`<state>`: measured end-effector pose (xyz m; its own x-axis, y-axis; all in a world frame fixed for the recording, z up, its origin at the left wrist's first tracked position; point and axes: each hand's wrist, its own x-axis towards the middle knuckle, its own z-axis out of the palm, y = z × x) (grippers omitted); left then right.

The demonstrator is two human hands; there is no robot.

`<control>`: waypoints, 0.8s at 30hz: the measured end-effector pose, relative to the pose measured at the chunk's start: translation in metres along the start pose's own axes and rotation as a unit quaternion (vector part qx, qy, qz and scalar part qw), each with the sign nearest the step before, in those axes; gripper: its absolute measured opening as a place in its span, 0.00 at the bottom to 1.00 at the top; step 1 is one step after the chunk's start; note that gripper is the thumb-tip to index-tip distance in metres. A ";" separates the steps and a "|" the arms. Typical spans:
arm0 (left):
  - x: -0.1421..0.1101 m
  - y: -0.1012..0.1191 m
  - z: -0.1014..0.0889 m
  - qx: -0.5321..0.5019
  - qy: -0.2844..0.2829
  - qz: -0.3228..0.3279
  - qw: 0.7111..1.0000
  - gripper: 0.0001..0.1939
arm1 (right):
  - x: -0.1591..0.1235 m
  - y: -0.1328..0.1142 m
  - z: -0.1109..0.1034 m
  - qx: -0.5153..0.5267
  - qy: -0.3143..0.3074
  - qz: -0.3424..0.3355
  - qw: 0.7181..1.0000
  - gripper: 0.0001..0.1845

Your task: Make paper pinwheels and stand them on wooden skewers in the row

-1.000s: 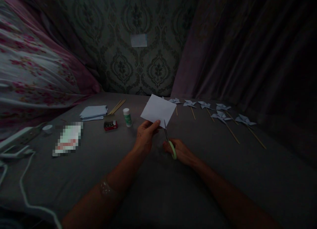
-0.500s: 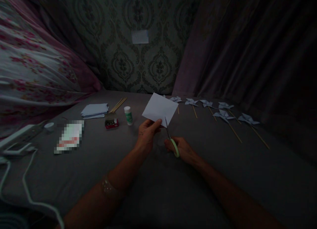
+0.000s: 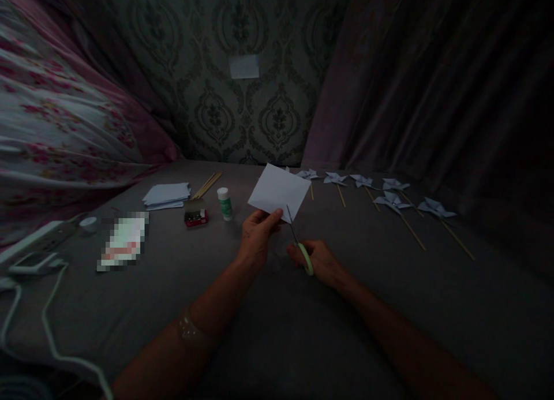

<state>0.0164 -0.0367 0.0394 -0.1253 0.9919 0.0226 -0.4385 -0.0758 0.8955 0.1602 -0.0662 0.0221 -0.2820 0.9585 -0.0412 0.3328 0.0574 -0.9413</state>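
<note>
My left hand pinches the lower edge of a white paper sheet and holds it up above the grey bed surface. My right hand is closed round the green handles of a pair of scissors. The blades point up at the sheet's lower right corner and touch its edge. Behind the sheet and to the right, several paper pinwheels on wooden sticks lie in a row.
A glue stick, a small red box, a stack of paper squares and loose wooden sticks lie at the left. A power strip with a white cable sits at the far left. A floral pillow leans at the left, with a curtain at the right.
The scissors' blades have crept a little further up into the sheet's lower edge. Both hands hold nearly the same place; the view has shifted slightly.
</note>
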 end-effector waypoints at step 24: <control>0.002 0.001 -0.002 -0.006 0.015 0.009 1.000 0.11 | 0.000 -0.004 0.003 0.005 0.053 0.028 0.998 0.25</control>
<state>0.0140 -0.0350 0.0393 -0.1597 0.9868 0.0261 -0.4463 -0.0957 0.8897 0.1561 -0.0671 0.0249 -0.1654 0.9844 -0.0593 0.3358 -0.0003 -0.9419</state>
